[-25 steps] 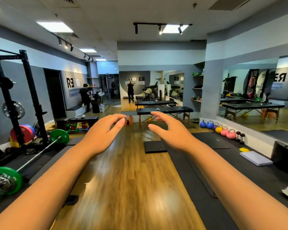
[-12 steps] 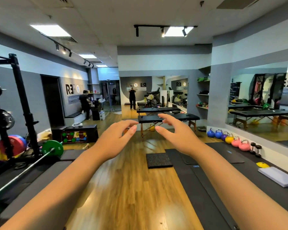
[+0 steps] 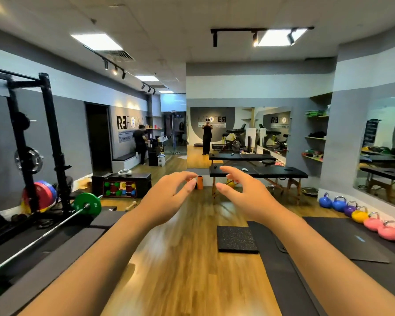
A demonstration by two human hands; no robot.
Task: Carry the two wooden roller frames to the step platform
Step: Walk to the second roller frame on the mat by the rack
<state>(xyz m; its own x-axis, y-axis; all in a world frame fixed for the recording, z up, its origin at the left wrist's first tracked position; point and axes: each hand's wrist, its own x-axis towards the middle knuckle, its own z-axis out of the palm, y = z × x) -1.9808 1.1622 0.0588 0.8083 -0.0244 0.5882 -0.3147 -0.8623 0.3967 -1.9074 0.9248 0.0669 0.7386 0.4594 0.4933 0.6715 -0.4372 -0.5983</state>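
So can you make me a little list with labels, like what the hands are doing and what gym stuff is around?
left hand: bare left hand, held out in front, fingers open, holding nothing
right hand: bare right hand, held out in front, fingers open, holding nothing
floor ahead: square black speckled rubber mat on the wooden floor
right side: row of blue, purple, yellow and pink round kettlebells by the wall
left side: long steel barbell with green plates
middle: black padded massage table
wooden roller frames: cannot tell
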